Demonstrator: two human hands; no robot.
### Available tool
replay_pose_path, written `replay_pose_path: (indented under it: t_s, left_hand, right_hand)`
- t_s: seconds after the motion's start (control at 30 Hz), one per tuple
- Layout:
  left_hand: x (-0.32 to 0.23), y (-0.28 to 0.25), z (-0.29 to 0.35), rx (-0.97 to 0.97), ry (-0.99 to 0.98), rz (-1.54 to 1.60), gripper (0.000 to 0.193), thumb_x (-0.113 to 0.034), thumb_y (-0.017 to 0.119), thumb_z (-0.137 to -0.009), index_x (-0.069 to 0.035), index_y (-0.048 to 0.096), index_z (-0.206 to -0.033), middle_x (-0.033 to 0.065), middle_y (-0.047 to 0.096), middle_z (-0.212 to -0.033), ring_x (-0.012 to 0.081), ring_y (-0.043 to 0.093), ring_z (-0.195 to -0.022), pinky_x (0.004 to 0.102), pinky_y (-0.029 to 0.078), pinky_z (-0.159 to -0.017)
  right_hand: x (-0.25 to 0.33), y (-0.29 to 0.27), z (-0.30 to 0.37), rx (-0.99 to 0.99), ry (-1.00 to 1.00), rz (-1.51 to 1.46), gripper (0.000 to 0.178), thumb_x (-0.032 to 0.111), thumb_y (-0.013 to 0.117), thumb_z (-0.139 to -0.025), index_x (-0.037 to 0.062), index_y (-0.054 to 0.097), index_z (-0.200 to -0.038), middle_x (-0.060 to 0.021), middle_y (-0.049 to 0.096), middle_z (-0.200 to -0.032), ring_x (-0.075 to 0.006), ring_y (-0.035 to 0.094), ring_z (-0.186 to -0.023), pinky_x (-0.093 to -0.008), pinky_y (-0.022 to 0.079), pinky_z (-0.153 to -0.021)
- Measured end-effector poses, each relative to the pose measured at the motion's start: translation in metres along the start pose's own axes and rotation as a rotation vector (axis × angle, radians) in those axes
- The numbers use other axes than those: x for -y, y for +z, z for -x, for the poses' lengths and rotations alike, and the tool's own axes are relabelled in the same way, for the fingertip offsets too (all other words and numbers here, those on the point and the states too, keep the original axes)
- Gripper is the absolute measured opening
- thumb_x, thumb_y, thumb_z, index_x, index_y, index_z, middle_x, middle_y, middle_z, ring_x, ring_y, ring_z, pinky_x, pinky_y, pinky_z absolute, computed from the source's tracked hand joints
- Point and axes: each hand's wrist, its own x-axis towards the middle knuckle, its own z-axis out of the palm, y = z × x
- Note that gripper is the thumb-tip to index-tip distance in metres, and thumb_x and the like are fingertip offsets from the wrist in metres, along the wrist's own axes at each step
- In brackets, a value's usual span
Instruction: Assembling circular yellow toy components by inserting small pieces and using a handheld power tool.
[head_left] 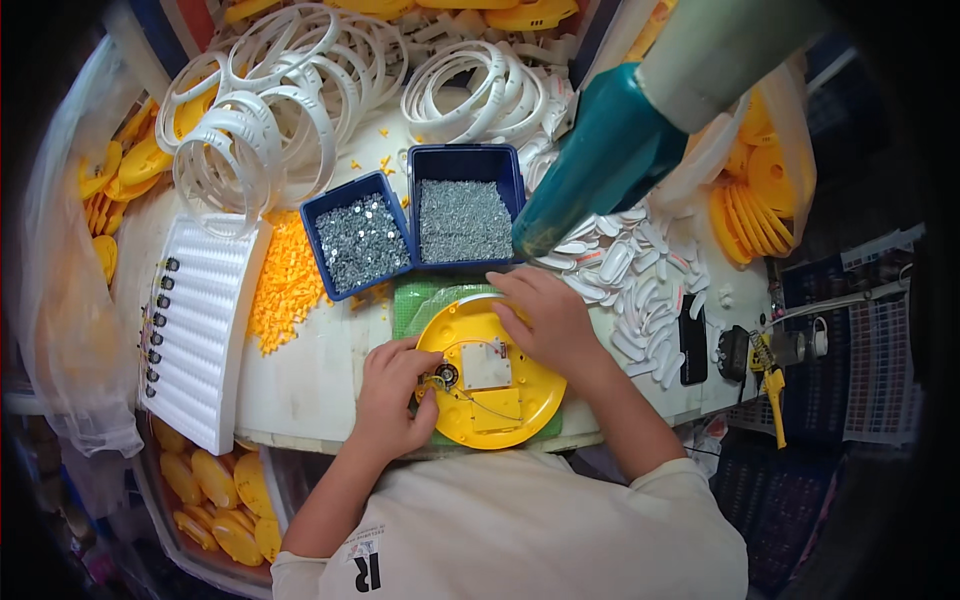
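Observation:
A round yellow plastic housing (540, 392) lies on a green mat (408, 305) at the table's near edge, its inside facing up. Inside it are a white square plate (478, 365), a yellow rectangular compartment (497, 411), thin wires and a small black round part (446, 376). At the left rim, my left hand (393, 395) grips the housing, with its index finger and thumb on either side of the black part. My right hand (550, 320) closes over the upper right rim, thumb inside; whether it also pinches something small is hard to see.
Behind the housing stand two blue bins (465, 215) of small metal pieces. A teal and grey cylinder (610, 150) slants in from the upper right. Left are orange pieces (283, 285) and a white foam tray (200, 330); right are white parts (640, 290) and a phone (692, 340). White rings (475, 95) lie at the back.

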Motion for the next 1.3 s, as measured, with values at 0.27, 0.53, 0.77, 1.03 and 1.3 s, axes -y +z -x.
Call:
replay_pose_path:
  t_s: [0.27, 0.53, 0.77, 1.03, 1.3]
  left_hand:
    - [0.009, 0.003, -0.004, -0.023, 0.007, -0.028, 0.044, 0.002, 0.065, -0.075, -0.005, 0.066, -0.118, 0.0120, 0.070, -0.112, 0.0396, 0.060, -0.124, 0.0493, 0.044, -0.107]
    - [0.013, 0.000, -0.012, -0.023, 0.019, 0.028, 0.041, 0.004, 0.062, -0.074, -0.006, 0.067, -0.114, 0.0122, 0.070, -0.111, 0.0415, 0.060, -0.120, 0.0506, 0.045, -0.105]
    - [0.008, -0.010, -0.006, -0.040, -0.005, 0.039, 0.036, -0.001, 0.065, -0.077, -0.007, 0.070, -0.113, 0.0120, 0.072, -0.108, 0.0387, 0.065, -0.118, 0.0501, 0.046, -0.103]
    - [0.011, -0.001, -0.001, -0.019, -0.047, 0.081, 0.033, -0.003, 0.065, -0.082, -0.009, 0.073, -0.114, 0.0090, 0.075, -0.107, 0.0378, 0.066, -0.122, 0.0476, 0.046, -0.102]
    - [0.012, -0.008, -0.008, 0.002, -0.031, 0.086, 0.039, -0.006, 0.069, -0.083, -0.009, 0.069, -0.122, 0.0106, 0.071, -0.118, 0.0366, 0.061, -0.130, 0.0481, 0.044, -0.106]
  right_hand:
    - [-0.025, -0.033, 0.018, -0.045, 0.257, -0.111, 0.026, 0.006, 0.071, -0.093, 0.0005, 0.072, -0.118, -0.0169, 0.074, -0.108, -0.0342, 0.071, -0.102, -0.0374, 0.056, -0.091]
    - [-0.113, -0.054, -0.117, -0.272, -0.016, -0.027, 0.019, 0.012, 0.072, -0.094, 0.0031, 0.075, -0.111, -0.0174, 0.073, -0.104, -0.0331, 0.071, -0.097, -0.0388, 0.056, -0.089]
    - [-0.141, -0.038, -0.325, -0.194, -0.076, 0.449, 0.045, 0.020, 0.064, -0.095, 0.0068, 0.061, -0.138, -0.0170, 0.065, -0.138, -0.0372, 0.059, -0.131, -0.0478, 0.050, -0.109]
    - [-0.180, -0.066, -0.391, 0.345, 0.046, -0.170, 0.032, 0.017, 0.073, -0.087, 0.0084, 0.074, -0.117, -0.0130, 0.070, -0.122, -0.0334, 0.062, -0.122, -0.0472, 0.049, -0.105]
    - [-0.086, -0.078, -0.305, -0.310, -0.235, 0.332, 0.021, 0.019, 0.078, -0.089, 0.0009, 0.073, -0.100, -0.0139, 0.071, -0.098, -0.0353, 0.066, -0.097, -0.0465, 0.050, -0.087]
